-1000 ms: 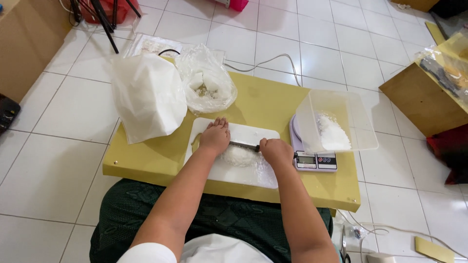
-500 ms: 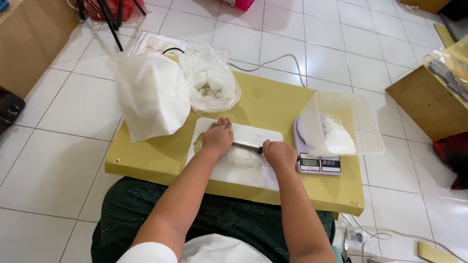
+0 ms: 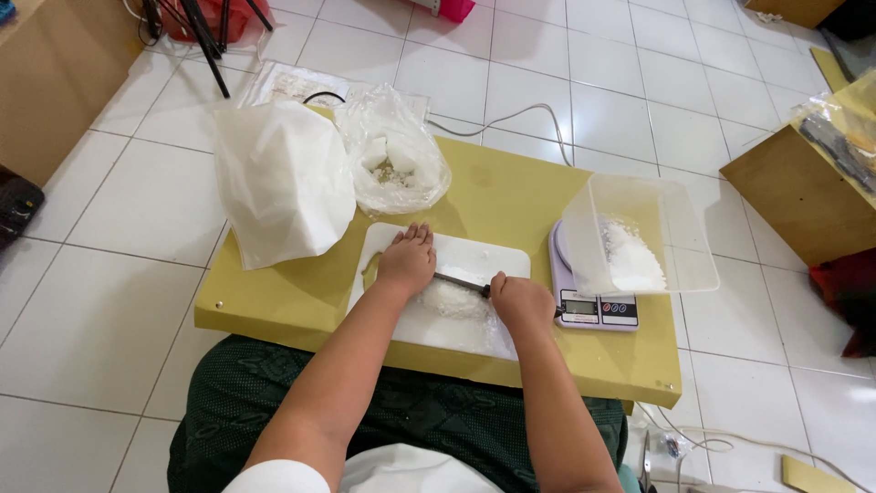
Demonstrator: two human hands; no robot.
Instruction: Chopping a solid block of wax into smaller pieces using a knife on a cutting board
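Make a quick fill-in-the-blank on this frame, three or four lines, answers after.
1. The right hand grips a knife whose blade lies over the white ____ board.
2. The clear plastic tub holding white grains sits on a digital ____.
3. The left hand presses down beside the white pile, with its fingers pointing ____ from the person.
4. The two bags stand at the table's far ____ corner.

Answers: cutting; scale; away; left

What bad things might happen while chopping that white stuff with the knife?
The left hand presses on the knife blade held by the right hand, so fingers might get cut. The white pile sits near the cutting board edge and may spill. The clear tub overhangs the small scale and could tip.
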